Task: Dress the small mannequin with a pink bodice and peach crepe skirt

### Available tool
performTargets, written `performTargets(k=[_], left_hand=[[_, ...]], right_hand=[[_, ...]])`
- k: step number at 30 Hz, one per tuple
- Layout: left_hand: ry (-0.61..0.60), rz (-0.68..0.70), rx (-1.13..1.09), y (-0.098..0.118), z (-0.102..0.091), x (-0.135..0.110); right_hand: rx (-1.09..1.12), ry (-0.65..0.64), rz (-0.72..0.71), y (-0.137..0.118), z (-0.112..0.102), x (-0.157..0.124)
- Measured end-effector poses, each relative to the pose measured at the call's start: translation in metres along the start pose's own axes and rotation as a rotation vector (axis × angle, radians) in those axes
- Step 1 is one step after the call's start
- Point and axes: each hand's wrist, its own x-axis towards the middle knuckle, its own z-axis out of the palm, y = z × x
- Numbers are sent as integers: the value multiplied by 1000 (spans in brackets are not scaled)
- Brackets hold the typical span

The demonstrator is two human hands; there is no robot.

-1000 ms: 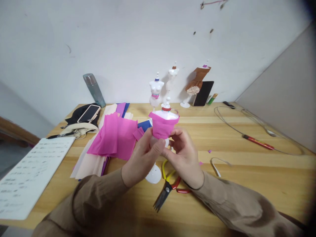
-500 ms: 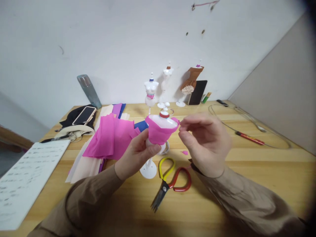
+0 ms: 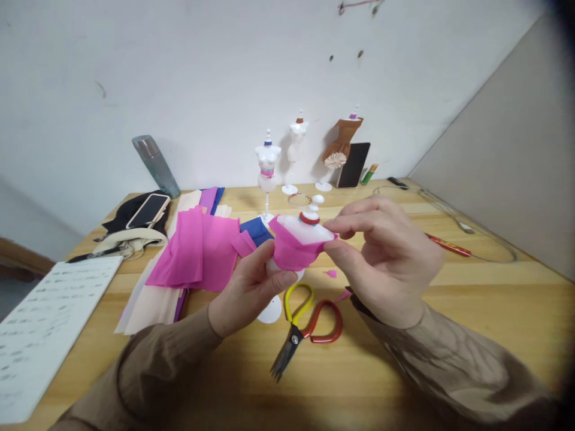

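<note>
A small white dress form (image 3: 317,226) with a red neck band tilts in my left hand (image 3: 251,284), whose fingers wrap round its waist. Pink fabric (image 3: 299,250) is wound about its bust. With thumb and forefinger my right hand (image 3: 381,257) pinches the edge of that fabric at the form's right shoulder. The form's round white base (image 3: 270,310) shows below my left hand. Scissors (image 3: 294,339) with one yellow and one red handle lie spread on the table beneath. A pink scrap (image 3: 331,273) rests near my right thumb.
Pink cloth (image 3: 197,248) lies over other fabric pieces at left, beside a phone (image 3: 149,211) and a written sheet (image 3: 54,323). Several dress forms (image 3: 268,158) stand at the back, near a bottle (image 3: 156,164). A red-handled tool (image 3: 449,245) and a cable lie at right.
My right hand has come in to the fabric's edge and pinches it. The dress form has shifted right and tips more to the right in my left hand. The view has shifted slightly.
</note>
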Motion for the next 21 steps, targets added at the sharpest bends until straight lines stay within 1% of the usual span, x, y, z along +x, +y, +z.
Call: performTargets(k=[4, 8, 13, 16, 18, 21], left_hand=[[13, -6, 45, -1, -1, 1], [22, 6, 22, -1, -1, 2], [26, -10, -35, 1, -3, 3], [30, -22, -82, 0, -7, 4], [1, -24, -142, -2, -12, 5], [-76, -18, -249, -9, -19, 7]], right_hand=[[44, -23, 78, -5, -1, 3], [47, -55, 118, -6, -2, 7], [153, 10, 149, -1, 1, 6], [185, -3, 186, 1, 2, 4], [149, -20, 192, 0, 2, 3], [111, -45, 147, -1, 1, 3]])
